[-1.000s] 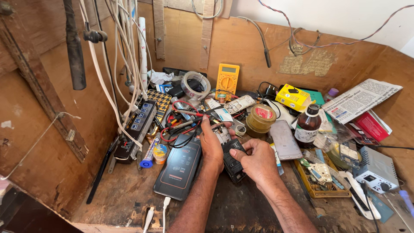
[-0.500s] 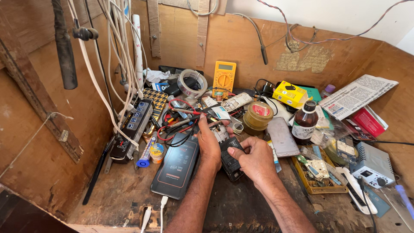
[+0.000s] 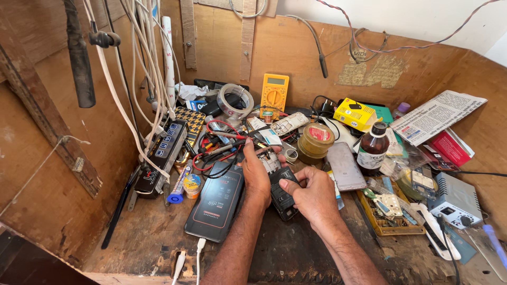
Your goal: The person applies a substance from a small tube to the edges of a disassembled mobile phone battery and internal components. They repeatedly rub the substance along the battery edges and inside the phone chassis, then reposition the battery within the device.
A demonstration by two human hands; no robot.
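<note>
Both hands, left hand [image 3: 257, 174] and right hand [image 3: 312, 196], grip 1 small black phone [image 3: 282, 198] beside a black power bank [image 3: 216, 200].

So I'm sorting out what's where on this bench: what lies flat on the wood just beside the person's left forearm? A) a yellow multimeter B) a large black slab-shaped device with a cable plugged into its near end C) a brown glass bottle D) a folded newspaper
B: the large black slab-shaped device lies flat right beside the left forearm, below the left hand, with a white cable at its near end.
</note>
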